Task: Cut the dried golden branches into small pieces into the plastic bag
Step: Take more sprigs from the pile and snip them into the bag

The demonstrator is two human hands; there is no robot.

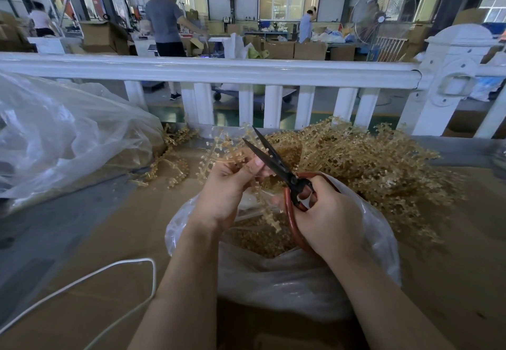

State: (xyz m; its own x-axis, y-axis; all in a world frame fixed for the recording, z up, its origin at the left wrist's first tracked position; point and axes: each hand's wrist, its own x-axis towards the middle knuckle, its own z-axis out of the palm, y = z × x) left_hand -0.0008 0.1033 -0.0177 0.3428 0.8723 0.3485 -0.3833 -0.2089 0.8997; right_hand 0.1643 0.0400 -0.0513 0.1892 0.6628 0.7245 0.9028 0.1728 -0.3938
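Golden sprig [219, 155] pinched in your left hand [224, 188], red-handled scissors [276, 166] gripped in your right hand [325, 218], blades parted at a workshop bench. Feed the stem deep between the blades, keep your thumb clear of the edge, and snip short lengths directly over the plastic bag [377, 240]. The bag's mouth lies at 6 o'clock beneath both hands, cut pieces already inside; the uncut heap of branches [369, 163] waits at 2 o'clock, just beyond the scissors.
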